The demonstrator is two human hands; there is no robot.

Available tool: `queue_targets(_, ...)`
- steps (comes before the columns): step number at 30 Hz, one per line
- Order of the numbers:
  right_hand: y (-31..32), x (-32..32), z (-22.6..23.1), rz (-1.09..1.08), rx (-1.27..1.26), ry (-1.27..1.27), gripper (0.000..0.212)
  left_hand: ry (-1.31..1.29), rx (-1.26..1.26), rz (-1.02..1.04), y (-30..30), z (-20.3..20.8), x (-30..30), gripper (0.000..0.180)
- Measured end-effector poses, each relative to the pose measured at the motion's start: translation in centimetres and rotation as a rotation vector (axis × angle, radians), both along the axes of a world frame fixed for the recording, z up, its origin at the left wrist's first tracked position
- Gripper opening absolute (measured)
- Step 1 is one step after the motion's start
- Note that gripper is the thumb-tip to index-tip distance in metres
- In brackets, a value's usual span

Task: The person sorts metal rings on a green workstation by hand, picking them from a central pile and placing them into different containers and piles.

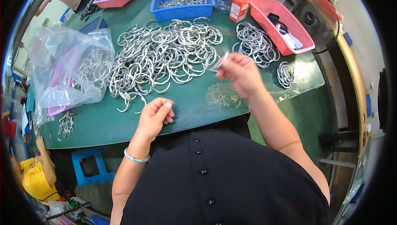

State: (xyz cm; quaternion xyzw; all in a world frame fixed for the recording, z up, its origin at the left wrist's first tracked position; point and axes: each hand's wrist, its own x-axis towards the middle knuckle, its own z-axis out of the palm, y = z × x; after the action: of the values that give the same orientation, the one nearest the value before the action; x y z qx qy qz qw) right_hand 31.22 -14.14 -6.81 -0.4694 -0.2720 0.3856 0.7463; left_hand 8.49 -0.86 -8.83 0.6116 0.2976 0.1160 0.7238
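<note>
Perhaps four ring heaps (166,51), one carton (239,9), one fan (312,19), one stool (89,153)

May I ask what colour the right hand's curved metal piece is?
The curved metal piece is silvery in the head view.

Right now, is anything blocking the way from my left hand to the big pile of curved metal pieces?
Nothing visible: only green tabletop shows between your left hand and the big pile. A few outlying pieces lie at its near edge, slightly left.
</note>
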Motion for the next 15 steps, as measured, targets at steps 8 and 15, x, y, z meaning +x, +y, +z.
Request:
queue_targets(8, -2.7, 12.0, 0.9, -0.531, -0.281, -0.231, 0.015, -0.007, 0.04, -0.014, -0.4, -0.3, -0.3, 0.013)
queue_targets(15, -4.5, 12.7, 1.1, -0.752, -1.03, -1.187, 0.031, -0.006, 0.031, 0.025, -0.5, -0.8, -0.6, 0.012)
